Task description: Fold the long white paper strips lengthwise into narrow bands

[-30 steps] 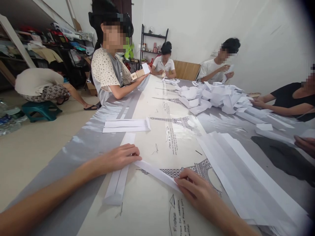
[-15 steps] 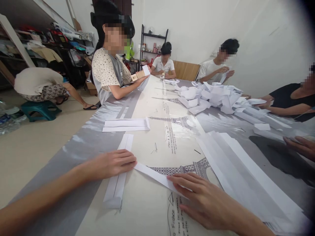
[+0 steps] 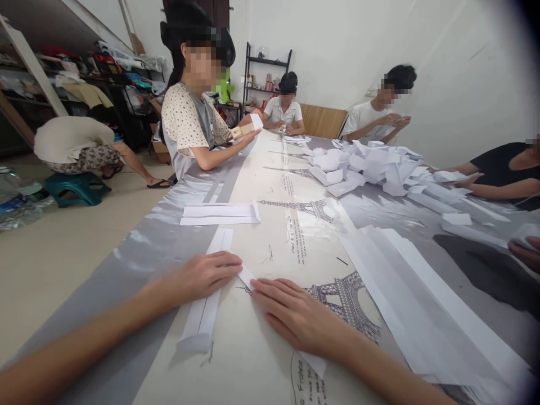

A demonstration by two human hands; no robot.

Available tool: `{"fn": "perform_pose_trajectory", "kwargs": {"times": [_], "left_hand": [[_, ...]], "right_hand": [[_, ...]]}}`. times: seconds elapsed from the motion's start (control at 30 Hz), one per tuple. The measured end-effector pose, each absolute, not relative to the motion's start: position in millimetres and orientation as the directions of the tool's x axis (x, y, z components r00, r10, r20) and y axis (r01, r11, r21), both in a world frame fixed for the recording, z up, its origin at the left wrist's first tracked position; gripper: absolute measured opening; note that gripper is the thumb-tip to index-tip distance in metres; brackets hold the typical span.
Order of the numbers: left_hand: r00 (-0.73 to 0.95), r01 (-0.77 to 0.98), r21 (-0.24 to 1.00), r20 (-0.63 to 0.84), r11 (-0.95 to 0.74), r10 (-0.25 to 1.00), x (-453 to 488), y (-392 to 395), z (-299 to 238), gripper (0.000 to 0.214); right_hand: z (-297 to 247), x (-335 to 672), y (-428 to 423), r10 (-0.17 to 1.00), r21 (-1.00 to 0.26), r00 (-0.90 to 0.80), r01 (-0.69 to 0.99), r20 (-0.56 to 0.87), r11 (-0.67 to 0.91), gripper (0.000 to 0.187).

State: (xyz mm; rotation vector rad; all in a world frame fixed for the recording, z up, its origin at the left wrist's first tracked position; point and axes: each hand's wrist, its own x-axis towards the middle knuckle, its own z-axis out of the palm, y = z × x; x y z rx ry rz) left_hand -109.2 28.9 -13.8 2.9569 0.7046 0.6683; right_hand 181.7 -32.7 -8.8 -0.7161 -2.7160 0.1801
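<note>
A narrow folded white paper strip (image 3: 245, 276) lies slantwise on the printed table cover. My left hand (image 3: 211, 274) is closed at the strip's far left end, fingertips together on it; its thumb is hidden. Close beside it, my right hand (image 3: 293, 312) rests flat along the strip with fingers stretched out, covering most of it. The strip's near end shows below my right wrist. Under my left hand lies a flat folded paper piece (image 3: 201, 320) with a seam down its middle. A similar folded paper piece (image 3: 220, 214) sits farther up the table.
Large white paper sheets (image 3: 422, 304) are stacked to the right. Behind them rises a heap of folded white papers (image 3: 367, 163). Several people sit around the table; one person (image 3: 198, 112) at the left holds a wooden block and white paper. A green stool (image 3: 78, 188) stands on the floor.
My right hand has slid left and up along the paper strip, close to my left hand. My left hand stays at the strip's end. The whole view has shifted slightly.
</note>
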Motion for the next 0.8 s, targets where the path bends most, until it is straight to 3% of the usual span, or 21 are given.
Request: {"fn": "perform_pose_trajectory", "kwargs": {"times": [0.1,0.37,0.57,0.63,0.8], "left_hand": [[0.741,0.482,0.197,0.429,-0.853,0.518,-105,25,-17,0.027],[0.744,0.535,0.070,0.434,-0.842,0.509,-96,18,-20,0.026],[0.772,0.624,-0.254,0.349,-0.739,0.531,-85,12,-24,0.022],[0.776,0.629,-0.311,0.303,-0.712,0.553,-80,10,-23,0.023],[0.731,0.680,-0.251,0.301,-0.689,0.612,-71,7,-26,0.021]], "right_hand": [[-9,183,-37,0.513,-0.146,-0.822,0.492,0.247,0.858,0.044],[-8,184,-39,0.530,-0.140,-0.805,0.512,0.267,0.848,0.048],[-15,190,-37,0.607,-0.330,-0.763,0.526,0.223,0.783,0.050],[-19,190,-36,0.623,-0.348,-0.745,0.534,0.236,0.770,0.050],[-15,189,-43,0.580,-0.213,-0.776,0.540,0.248,0.814,0.049]]}}
